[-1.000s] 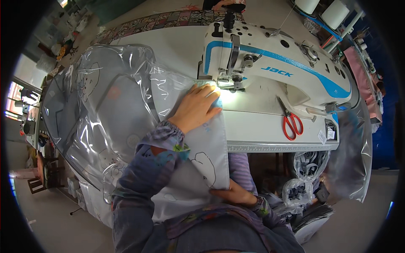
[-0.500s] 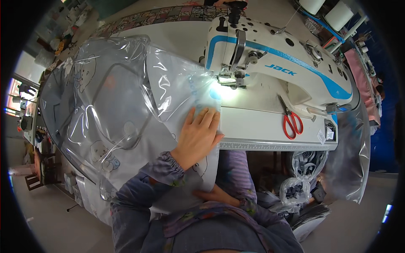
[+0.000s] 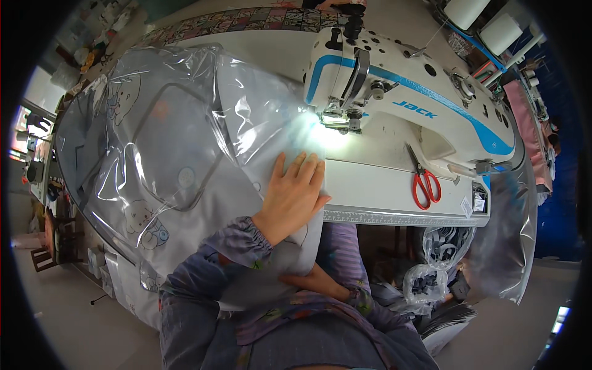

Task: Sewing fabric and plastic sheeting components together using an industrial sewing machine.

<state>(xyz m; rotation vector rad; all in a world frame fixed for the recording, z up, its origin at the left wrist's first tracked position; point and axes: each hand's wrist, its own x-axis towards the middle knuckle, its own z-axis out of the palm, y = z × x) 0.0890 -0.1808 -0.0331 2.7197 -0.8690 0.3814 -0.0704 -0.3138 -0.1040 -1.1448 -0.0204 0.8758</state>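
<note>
My left hand (image 3: pixel 292 198) lies flat with its fingers spread on the near right edge of a large pale printed fabric (image 3: pixel 237 213), just short of the sewing head. Glossy clear plastic sheeting (image 3: pixel 169 139) covers much of the fabric, which has cartoon animals on it. The fabric's right edge runs under the lit presser foot (image 3: pixel 341 125) of a white and blue sewing machine (image 3: pixel 410 102). Low by my lap, my right hand (image 3: pixel 320 282) grips the hanging edge of the fabric; its thumb side shows and the other fingers are hidden behind the cloth.
Red-handled scissors (image 3: pixel 425 185) rest on the machine bed, right of the needle. A ruler strip (image 3: pixel 401 217) runs along the table's front edge. Below hang clear bags (image 3: pixel 425 280) of dark strips. White thread cones (image 3: pixel 501 32) stand at the upper right.
The fabric and plastic have slid slightly away from me toward the machine, and my left hand has moved forward with them. My right hand stays low at the fabric's edge.
</note>
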